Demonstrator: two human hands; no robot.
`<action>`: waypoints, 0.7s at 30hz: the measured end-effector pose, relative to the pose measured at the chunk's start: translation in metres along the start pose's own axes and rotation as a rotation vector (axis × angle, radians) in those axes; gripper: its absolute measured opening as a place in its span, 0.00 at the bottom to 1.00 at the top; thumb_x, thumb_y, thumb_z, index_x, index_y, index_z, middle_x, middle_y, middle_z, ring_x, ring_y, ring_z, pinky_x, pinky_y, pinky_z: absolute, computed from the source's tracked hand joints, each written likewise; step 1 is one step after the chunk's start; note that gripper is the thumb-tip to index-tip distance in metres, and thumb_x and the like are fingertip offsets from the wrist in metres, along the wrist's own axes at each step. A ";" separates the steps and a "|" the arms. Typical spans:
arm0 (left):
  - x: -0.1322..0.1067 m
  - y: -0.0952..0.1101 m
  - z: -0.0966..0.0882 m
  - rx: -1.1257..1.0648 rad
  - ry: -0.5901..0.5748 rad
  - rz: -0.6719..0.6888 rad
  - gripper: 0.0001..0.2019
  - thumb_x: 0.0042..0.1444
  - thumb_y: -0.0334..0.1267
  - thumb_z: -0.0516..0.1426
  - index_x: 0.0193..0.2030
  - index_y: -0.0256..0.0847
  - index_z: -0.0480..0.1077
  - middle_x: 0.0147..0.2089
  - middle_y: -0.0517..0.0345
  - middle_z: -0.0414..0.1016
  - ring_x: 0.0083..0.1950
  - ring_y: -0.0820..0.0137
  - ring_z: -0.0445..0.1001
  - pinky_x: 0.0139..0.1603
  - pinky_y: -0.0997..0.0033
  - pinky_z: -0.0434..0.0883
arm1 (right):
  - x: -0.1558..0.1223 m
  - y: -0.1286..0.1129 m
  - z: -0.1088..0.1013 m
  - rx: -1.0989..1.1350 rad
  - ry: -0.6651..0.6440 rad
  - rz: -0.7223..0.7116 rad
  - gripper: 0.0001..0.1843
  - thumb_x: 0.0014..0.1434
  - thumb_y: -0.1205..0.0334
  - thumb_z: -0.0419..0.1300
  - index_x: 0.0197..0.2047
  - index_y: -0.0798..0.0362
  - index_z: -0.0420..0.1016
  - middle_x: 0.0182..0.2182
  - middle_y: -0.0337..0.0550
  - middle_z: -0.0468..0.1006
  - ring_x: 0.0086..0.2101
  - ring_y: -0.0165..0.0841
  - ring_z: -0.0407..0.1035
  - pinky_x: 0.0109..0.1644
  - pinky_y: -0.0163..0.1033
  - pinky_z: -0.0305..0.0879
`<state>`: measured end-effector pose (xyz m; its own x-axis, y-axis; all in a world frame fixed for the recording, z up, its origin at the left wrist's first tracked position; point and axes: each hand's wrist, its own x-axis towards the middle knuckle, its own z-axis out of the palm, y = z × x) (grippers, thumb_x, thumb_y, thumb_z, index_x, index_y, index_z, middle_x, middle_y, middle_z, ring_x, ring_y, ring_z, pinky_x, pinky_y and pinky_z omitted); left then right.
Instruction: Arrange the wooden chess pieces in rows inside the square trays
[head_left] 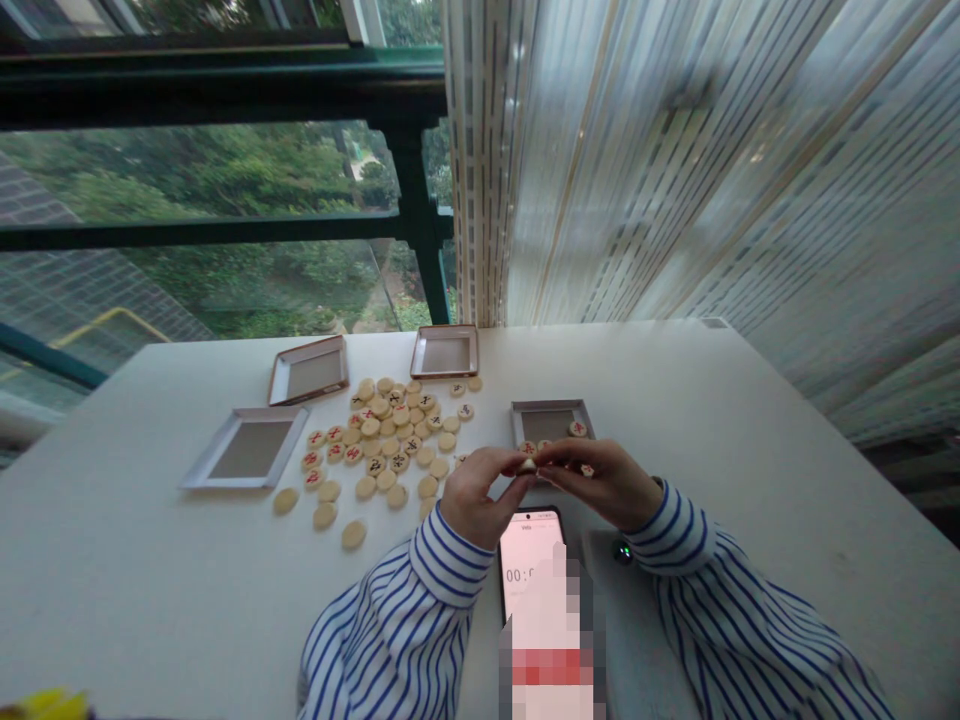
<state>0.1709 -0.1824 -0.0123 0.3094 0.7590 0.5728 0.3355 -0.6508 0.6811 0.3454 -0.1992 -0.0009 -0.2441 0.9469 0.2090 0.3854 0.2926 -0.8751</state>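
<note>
My left hand [480,492] and my right hand [600,478] meet over the white table [750,440], fingertips pinched together on a small round game piece [527,466]. Directly behind them sits a small shallow tray [549,419] holding a few round pieces with red marks. A spread of several pale round pieces [382,440], some marked red or black, lies to the left of my hands. Both arms wear blue-striped white sleeves.
Three more shallow trays stand on the table: one at the left [247,447], one behind it [309,369], one at the back middle [445,351]. A phone [529,560] showing a timer lies near me. Window glass and a striped curtain [675,160] are behind.
</note>
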 end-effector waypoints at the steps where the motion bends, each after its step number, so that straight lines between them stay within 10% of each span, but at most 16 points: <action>1: 0.000 0.001 0.000 -0.018 0.010 -0.026 0.06 0.48 0.32 0.58 0.34 0.37 0.70 0.29 0.57 0.75 0.30 0.74 0.72 0.32 0.74 0.71 | 0.000 0.000 0.000 -0.006 -0.001 -0.004 0.09 0.53 0.62 0.57 0.37 0.56 0.74 0.28 0.43 0.77 0.23 0.25 0.65 0.24 0.31 0.61; 21: 0.002 0.010 0.008 -0.635 0.088 -0.658 0.08 0.44 0.37 0.61 0.31 0.36 0.75 0.25 0.56 0.77 0.26 0.74 0.73 0.31 0.75 0.71 | 0.000 -0.001 0.001 -0.023 0.039 -0.067 0.10 0.53 0.62 0.57 0.38 0.55 0.73 0.29 0.43 0.77 0.23 0.25 0.63 0.24 0.33 0.57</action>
<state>0.1819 -0.1880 -0.0078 0.1518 0.9884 -0.0043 -0.1401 0.0258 0.9898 0.3442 -0.1999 -0.0004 -0.2356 0.9296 0.2836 0.3900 0.3577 -0.8485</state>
